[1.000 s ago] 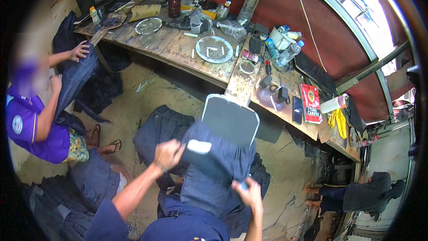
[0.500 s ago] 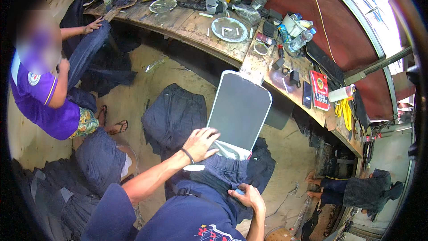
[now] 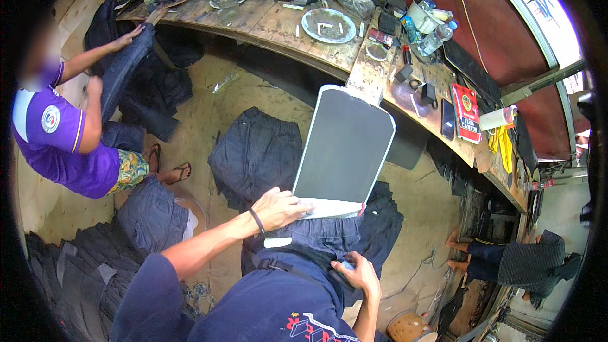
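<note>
A flat board with a dark grey face and pale edges (image 3: 345, 145) stretches from my lap toward the bench. Dark blue trousers with a gathered waistband (image 3: 329, 231) lie across its near end, below a white strip along the board's lower edge. My left hand (image 3: 277, 209), with a black band at the wrist, rests at that strip, fingers drawn together; what they hold, if anything, is slightly blurred. Curled against the side of the trousers, my right hand (image 3: 360, 273) grips a small light blue object (image 3: 346, 265), mostly hidden by the fingers.
A wooden bench (image 3: 278, 22) curves round ahead, bearing a plate with white sticks (image 3: 329, 25), a bottle (image 3: 437, 39) and a phone (image 3: 448, 119). Dark garments (image 3: 256, 152) lie on the floor. A person in purple (image 3: 63, 145) handles dark cloth at left; another person (image 3: 529, 263) is far right.
My left hand has gone from spread fingers on the board to fingers bunched at its white edge. My right hand keeps its grip. The left co-worker's near hand has risen slightly.
</note>
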The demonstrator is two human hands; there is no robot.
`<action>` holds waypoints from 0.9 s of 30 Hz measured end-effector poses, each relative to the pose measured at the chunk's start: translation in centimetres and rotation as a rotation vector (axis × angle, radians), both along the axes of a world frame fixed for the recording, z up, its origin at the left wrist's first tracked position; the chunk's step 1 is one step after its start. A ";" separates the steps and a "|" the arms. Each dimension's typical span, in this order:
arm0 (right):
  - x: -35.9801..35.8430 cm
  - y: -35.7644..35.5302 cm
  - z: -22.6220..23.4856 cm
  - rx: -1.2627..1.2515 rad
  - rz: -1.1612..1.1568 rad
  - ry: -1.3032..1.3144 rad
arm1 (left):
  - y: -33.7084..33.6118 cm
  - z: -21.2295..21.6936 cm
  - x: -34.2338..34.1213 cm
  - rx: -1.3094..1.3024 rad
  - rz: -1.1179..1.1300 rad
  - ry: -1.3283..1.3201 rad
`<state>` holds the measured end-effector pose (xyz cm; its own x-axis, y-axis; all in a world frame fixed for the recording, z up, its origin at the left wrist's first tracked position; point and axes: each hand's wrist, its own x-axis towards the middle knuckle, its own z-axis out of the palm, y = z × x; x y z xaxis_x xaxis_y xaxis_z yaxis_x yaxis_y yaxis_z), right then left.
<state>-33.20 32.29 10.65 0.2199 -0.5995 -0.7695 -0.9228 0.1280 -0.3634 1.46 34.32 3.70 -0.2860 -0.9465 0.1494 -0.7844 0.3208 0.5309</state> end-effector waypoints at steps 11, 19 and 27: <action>0.0 -1.0 0.0 0.018 0.048 0.002 | -2.1 -3.5 0.8 0.216 0.115 0.410; -1.8 0.7 -1.7 -0.009 -0.103 -0.116 | 6.8 -5.8 8.0 0.451 1.397 1.058; 1.2 -8.6 -0.8 -0.335 -0.390 -0.426 | 1.2 -8.5 -1.0 0.547 0.411 0.562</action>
<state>-32.00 23.64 9.82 0.1819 -0.8882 -0.4219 -0.5988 0.2403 -0.7640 0.44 35.54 -4.75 0.0719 -0.9385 -0.3378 -0.3591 -0.3403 0.8691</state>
